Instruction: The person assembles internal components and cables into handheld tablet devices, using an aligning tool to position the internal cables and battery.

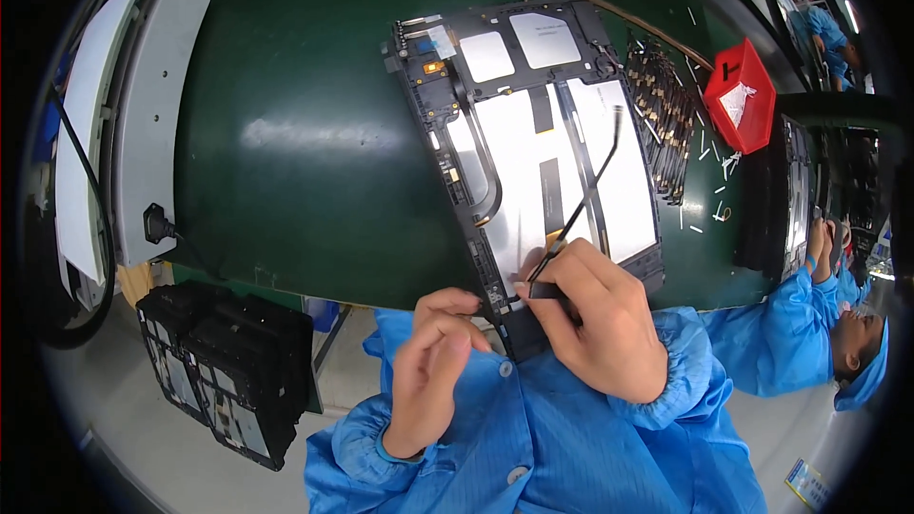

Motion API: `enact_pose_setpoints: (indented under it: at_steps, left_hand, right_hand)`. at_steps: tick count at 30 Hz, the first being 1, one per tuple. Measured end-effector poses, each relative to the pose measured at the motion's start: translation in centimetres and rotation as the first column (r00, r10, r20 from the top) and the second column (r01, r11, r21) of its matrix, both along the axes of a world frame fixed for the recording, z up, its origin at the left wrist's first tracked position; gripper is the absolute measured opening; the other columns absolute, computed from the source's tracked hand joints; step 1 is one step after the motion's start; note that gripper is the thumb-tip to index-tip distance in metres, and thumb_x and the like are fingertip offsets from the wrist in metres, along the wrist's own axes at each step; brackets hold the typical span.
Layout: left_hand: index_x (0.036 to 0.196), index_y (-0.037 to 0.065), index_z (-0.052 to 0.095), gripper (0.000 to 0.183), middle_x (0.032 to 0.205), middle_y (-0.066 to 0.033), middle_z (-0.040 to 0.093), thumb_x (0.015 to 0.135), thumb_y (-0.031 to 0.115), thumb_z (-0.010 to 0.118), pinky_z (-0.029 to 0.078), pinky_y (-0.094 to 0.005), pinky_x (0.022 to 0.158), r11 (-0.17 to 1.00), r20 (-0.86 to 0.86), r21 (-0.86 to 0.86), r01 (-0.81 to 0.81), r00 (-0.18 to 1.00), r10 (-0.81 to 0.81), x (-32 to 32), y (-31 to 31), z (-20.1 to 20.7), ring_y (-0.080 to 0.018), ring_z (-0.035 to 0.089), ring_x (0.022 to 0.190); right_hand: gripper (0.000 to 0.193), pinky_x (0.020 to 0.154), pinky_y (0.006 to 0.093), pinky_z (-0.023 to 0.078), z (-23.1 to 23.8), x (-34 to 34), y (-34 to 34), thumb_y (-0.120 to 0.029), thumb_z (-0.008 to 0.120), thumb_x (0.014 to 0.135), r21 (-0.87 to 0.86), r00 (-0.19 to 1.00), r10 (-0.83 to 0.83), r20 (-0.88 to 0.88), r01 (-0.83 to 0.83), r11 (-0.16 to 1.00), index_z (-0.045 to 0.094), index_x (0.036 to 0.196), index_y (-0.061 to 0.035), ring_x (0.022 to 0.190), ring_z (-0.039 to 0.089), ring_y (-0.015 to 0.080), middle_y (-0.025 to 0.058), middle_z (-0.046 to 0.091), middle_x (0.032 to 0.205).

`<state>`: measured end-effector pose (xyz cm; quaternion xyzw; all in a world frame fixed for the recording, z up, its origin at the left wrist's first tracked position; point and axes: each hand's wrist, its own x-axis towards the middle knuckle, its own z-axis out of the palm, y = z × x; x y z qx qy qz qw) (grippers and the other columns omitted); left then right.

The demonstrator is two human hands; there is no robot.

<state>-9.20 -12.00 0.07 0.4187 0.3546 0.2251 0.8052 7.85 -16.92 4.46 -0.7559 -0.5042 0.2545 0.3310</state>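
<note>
A tablet-like device (509,148) with its inside bared lies slanted on the green table, its near end close to my body. Silvery flat panels, black frame parts and small connectors show on it. My right hand (609,324) is closed over its near end, pinching a thin black cable-like strip (592,187). The strip runs up and to the right above the silver panels; its held end is partly hidden by my fingers. My left hand (431,362) is loosely curled with fingers apart at the device's near left edge, fingertips close to the frame, nothing visible in it.
Right of the device lies a pile of similar black strips (664,114). Beyond it are a red bin (745,100) with white bits and scattered white slivers. A white-grey housing (157,114) stands at left. Stacked black units (224,362) sit below left. A co-worker (809,324) works at right.
</note>
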Motion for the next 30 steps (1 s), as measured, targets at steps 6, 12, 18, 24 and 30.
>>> enact_pose_setpoints:
  at_steps: [6, 12, 18, 24, 30]
  left_hand:
    - [0.088, -0.001, 0.057, 0.019, 0.108, -0.0102, 0.050, 0.096, 0.014, 0.047, 0.039, -0.0249, 0.079, 0.986, -0.049, 0.167, -0.001, 0.999, 0.009, 0.5, 0.4, -0.9, -0.0114, 0.049, 0.086]
    - [0.089, -0.001, 0.054, 0.010, 0.099, -0.0088, 0.051, 0.094, 0.008, 0.051, 0.039, -0.0238, 0.076, 0.982, -0.022, 0.170, -0.083, 0.996, 0.088, 1.4, 0.4, -1.5, -0.0114, 0.049, 0.084]
    - [0.089, 0.000, 0.053, 0.005, 0.094, -0.0085, 0.052, 0.088, 0.003, 0.058, 0.040, -0.0250, 0.075, 0.930, -0.100, 0.361, -0.074, 0.988, 0.117, 2.0, 0.1, -1.7, -0.0143, 0.049, 0.083]
    - [0.089, 0.001, 0.053, 0.012, 0.091, -0.0098, 0.052, 0.082, 0.002, 0.063, 0.041, -0.0263, 0.073, 0.880, -0.172, 0.473, -0.039, 0.976, 0.135, 2.2, 0.2, -1.9, -0.0173, 0.051, 0.080]
    - [0.087, 0.001, 0.054, 0.017, 0.088, -0.0082, 0.053, 0.077, -0.003, 0.067, 0.043, -0.0256, 0.071, 0.827, -0.242, 0.560, 0.055, 0.965, 0.101, 2.5, 1.0, -1.2, -0.0161, 0.054, 0.078]
  right_hand:
    - [0.014, 0.063, 0.0344, 0.048, 0.3, 0.6, 0.0, 0.003, 0.067, 0.076, -0.035, 0.994, 0.086, -0.073, -0.089, 0.995, 0.059, 0.088, 0.0029, 0.072, 0.060, 0.0289, 0.0135, 0.056, 0.082]
    - [0.016, 0.069, 0.0350, 0.050, 0.5, 1.1, -0.1, 0.005, 0.066, 0.074, -0.040, 0.978, 0.134, -0.159, -0.142, 0.989, 0.061, 0.089, 0.0042, 0.078, 0.060, 0.0308, 0.0145, 0.057, 0.088]
    - [0.018, 0.069, 0.0358, 0.049, 0.3, 0.8, 0.0, 0.008, 0.064, 0.071, -0.072, 0.981, 0.135, -0.138, -0.146, 0.987, 0.061, 0.089, 0.0046, 0.078, 0.059, 0.0319, 0.0139, 0.054, 0.087]
    - [0.014, 0.063, 0.0393, 0.047, 0.2, 0.6, 0.2, 0.003, 0.061, 0.073, -0.044, 0.987, 0.136, -0.089, -0.140, 0.989, 0.059, 0.087, 0.0043, 0.072, 0.057, 0.0329, 0.0134, 0.050, 0.085]
    - [0.019, 0.066, 0.0360, 0.049, 0.2, 0.5, 0.0, 0.005, 0.063, 0.071, -0.053, 0.990, 0.136, -0.044, -0.139, 0.989, 0.060, 0.090, 0.0037, 0.077, 0.059, 0.0315, 0.0134, 0.053, 0.088]
